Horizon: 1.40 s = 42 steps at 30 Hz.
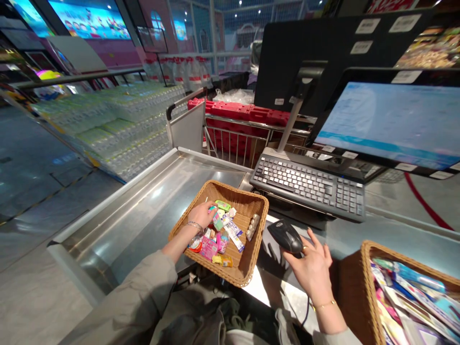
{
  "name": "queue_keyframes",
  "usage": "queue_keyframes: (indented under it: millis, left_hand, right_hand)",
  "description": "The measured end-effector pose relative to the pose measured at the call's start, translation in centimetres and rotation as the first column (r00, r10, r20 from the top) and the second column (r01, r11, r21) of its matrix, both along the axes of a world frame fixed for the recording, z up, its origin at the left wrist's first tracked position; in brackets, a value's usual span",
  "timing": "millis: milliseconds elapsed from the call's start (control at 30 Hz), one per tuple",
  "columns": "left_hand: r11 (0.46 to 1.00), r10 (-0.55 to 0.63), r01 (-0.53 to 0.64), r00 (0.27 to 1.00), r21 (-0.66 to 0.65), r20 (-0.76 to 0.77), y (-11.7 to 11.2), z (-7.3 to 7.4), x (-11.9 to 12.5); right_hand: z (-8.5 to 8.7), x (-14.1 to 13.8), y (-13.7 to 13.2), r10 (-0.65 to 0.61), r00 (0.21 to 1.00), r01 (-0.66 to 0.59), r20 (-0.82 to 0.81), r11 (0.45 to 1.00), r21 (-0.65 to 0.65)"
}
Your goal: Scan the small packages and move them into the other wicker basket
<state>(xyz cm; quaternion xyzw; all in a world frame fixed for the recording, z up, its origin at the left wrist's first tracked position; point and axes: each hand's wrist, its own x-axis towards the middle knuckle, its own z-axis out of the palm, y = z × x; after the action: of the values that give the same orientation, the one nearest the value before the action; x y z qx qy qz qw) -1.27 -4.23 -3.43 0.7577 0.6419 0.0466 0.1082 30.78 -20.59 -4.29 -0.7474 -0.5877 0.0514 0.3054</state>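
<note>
My left hand [201, 216] reaches into a wicker basket [254, 261] on the metal counter. Its fingers are closed on a small teal-and-pink package [217, 222]; the printing is too small to read. Around it in the basket lie blue-and-white sachets [235, 241], a pink packet [208, 248], a yellow-orange item [223, 260] and a green packet [223, 205]. At the basket's right side stands a clear pack of round pale pieces [253, 227]. To the right of the basket, my right hand [312, 266] grips a black barcode scanner [285, 235], with some fingers spread off it.
A keyboard [309, 184] and a tilted monitor [391, 124] stand behind the scanner. At the right is a second wicker basket [368, 287] full of packaged goods. The metal counter [143, 211] extends left, and a wire cart [237, 139] stands behind it.
</note>
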Motion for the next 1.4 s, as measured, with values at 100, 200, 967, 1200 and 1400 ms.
queue_keyframes:
  millis: [100, 200, 967, 1200, 1400]
  left_hand:
    - [0.998, 0.061, -0.06, 0.997, -0.02, 0.046, -0.1, -0.9, 0.1]
    - [0.995, 0.082, -0.077, 0.994, -0.064, 0.066, -0.2, -2.1, 0.2]
    - [0.953, -0.284, 0.27, 0.953, -0.134, -0.102, -0.8, -3.7, 0.5]
    - [0.931, -0.364, 0.361, 0.912, -0.054, -0.191, -1.4, -2.2, 1.0]
    - [0.878, -0.449, 0.474, 0.866, 0.074, -0.221, -1.8, -0.7, 0.8]
  right_hand:
    - [0.1, -0.1, -0.2, -0.004, 1.0, 0.004, -0.004, 1.0, 0.004]
    - [0.2, -0.1, -0.4, -0.006, 1.0, 0.006, -0.009, 1.0, 0.004]
    - [0.9, 0.5, -1.9, -0.058, 0.998, 0.059, -0.013, 0.998, 0.013]
    - [1.3, 0.8, -2.4, -0.084, 0.996, 0.084, -0.008, 0.996, 0.036]
    - [1.8, 1.0, -2.6, -0.097, 0.995, 0.098, -0.015, 0.994, 0.052]
